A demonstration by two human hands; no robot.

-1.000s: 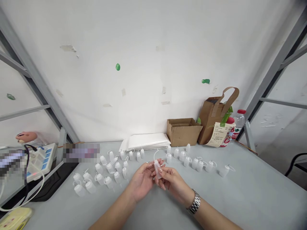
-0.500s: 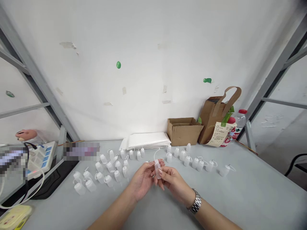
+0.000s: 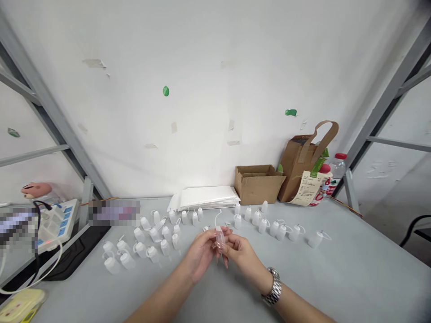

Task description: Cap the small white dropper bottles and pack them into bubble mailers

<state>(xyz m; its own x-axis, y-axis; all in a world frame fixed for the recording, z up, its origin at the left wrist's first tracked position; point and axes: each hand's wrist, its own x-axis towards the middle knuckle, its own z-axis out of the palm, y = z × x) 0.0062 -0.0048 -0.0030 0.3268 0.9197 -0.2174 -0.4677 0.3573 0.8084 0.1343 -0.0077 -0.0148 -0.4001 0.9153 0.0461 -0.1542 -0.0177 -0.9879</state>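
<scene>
Above the middle of the grey table, a small translucent squeeze bottle is held upright, slightly tilted, between my hands. A thin white strap rises from its neck. My left hand closes around the bottle's upper part, thumb near the neck and fingers behind. My right hand pinches the lower body with thumb and fingers; a metal watch is on that wrist. Similar white bottles stand in a group left of my hands. More bottles form a loose row to the right. Part of a bottle or cap behind my fingers is hidden.
At the back, white padded envelopes lie beside an open cardboard box. A brown paper bag and a red-capped bottle stand at the back right. A power strip with cables and a yellow case are at left.
The held bottle and both hands have shifted slightly left and a little downward. The grip looks much the same, and the bottles on the table have stayed put.
</scene>
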